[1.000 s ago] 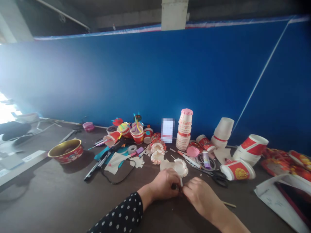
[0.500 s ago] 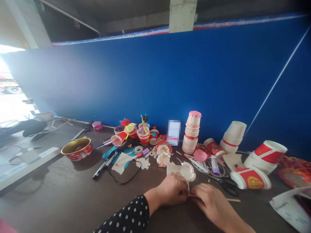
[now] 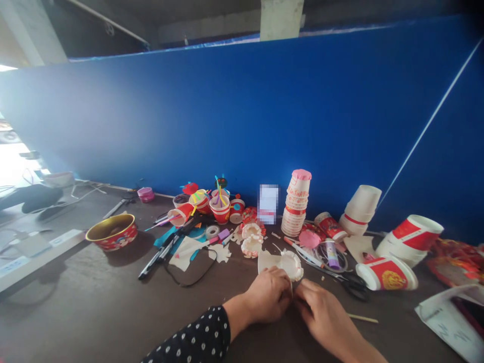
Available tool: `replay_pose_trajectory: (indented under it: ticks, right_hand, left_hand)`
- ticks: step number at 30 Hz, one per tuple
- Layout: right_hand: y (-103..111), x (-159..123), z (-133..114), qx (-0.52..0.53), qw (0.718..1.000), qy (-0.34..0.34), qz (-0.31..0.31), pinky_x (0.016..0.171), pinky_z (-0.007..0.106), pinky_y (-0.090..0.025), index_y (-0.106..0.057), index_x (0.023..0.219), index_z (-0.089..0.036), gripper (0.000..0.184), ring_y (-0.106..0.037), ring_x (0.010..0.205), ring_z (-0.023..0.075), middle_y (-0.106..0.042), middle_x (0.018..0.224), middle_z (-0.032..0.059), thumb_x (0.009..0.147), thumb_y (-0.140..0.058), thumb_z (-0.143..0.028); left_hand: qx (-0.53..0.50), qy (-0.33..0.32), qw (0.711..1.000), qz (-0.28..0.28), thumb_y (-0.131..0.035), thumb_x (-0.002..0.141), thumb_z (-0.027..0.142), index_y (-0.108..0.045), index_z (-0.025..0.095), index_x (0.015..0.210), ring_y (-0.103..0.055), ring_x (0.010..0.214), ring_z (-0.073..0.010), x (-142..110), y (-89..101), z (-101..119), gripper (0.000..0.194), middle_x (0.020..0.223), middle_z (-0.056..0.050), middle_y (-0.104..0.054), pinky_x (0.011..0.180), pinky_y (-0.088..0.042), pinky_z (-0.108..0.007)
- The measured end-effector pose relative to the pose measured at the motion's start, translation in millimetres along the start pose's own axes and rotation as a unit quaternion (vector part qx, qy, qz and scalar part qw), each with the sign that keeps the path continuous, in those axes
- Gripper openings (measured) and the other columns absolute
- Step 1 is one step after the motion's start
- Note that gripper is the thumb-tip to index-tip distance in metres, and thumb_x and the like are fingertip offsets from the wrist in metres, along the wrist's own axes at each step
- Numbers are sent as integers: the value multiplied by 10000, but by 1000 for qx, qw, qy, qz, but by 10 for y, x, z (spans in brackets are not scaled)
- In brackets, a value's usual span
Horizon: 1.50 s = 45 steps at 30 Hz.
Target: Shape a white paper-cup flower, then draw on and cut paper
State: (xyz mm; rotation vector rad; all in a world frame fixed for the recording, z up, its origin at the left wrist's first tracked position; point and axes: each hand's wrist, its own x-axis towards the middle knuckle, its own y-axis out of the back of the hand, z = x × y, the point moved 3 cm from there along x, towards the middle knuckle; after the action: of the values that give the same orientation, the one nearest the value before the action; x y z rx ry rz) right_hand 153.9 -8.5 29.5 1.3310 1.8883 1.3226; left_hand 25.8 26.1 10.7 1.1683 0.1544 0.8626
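From where I'm standing, a blue partition (image 3: pixel 234 116) is rising behind the cluttered desk (image 3: pixel 94 312). The left hand (image 3: pixel 267 298) is leaning over the near edge of a white paper (image 3: pixel 266 259); its fingers are curling together, though I can't tell what they're gripping. The right hand (image 3: pixel 319 308) is facing it just beside, fingers bent and slightly apart; their tips are hiding any hold. A pale line was showing between the fingertips half a second ago; now it's disappearing behind them, so the handwork is apparently continuing close in.

Among the containers, a red bowl (image 3: pixel 115 241) is standing at left, its gold inside looking too shadowed for me to read. A cup stack (image 3: pixel 295 214) is standing upside down, nested, wearing a pink cap (image 3: pixel 301 174). White cups (image 3: pixel 361 204) are nesting mouth-down farther right, and a lion cup (image 3: pixel 389 275) is lying on its side. Near the partition, a red cup (image 3: pixel 221 216) is holding coloured strips (image 3: pixel 217 184). A pink tub (image 3: pixel 145 195) is sitting beyond the bowl.

Smaller still, a frilled piece (image 3: pixel 292 264) is resting against the paper, and a thin stick (image 3: pixel 363 318) is poking out past the right hand.
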Motion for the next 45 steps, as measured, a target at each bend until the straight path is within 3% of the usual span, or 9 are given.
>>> replay_pose_trajectory:
  ticks: [21, 25, 33, 45]
  right_hand:
    - [31, 1, 46, -15, 997, -80, 6, 588, 213, -346, -574, 720, -197, 182, -544, 669, 129, -576, 733, 11, 733, -412, -115]
    - [101, -27, 17, -65, 996, -56, 9, 575, 215, -333, -595, 716, -199, 233, -531, 640, 116, -565, 726, 6, 770, -380, -127]
    - [102, -55, -152, -184, 982, -6, -43, 640, 234, -327, -626, 671, -199, 249, -527, 719, 138, -594, 723, 27, 763, -412, -111]
    - [32, -20, -115, -163, 986, -29, -15, 524, 221, -287, -606, 702, -190, 206, -577, 660, 118, -611, 746, 16, 792, -424, -153]
  left_hand:
    - [-2, 48, 999, -15, -509, 691, 162, -547, 165, 656, -498, 796, -150, 14, -45, 5, 51, 783, -22, -581, 754, -380, -264]
    - [-9, 59, 998, -8, -501, 681, 142, -556, 164, 653, -498, 803, -156, 19, -20, 13, 65, 781, -28, -582, 750, -383, -263]
    - [-24, 59, 998, 0, -505, 665, 112, -563, 166, 626, -496, 804, -154, 19, -16, 23, 89, 796, -26, -588, 760, -389, -268]
    - [-60, 66, 996, 3, -530, 640, 93, -575, 157, 650, -511, 806, -163, 8, 61, 39, 79, 797, -33, -601, 756, -400, -278]
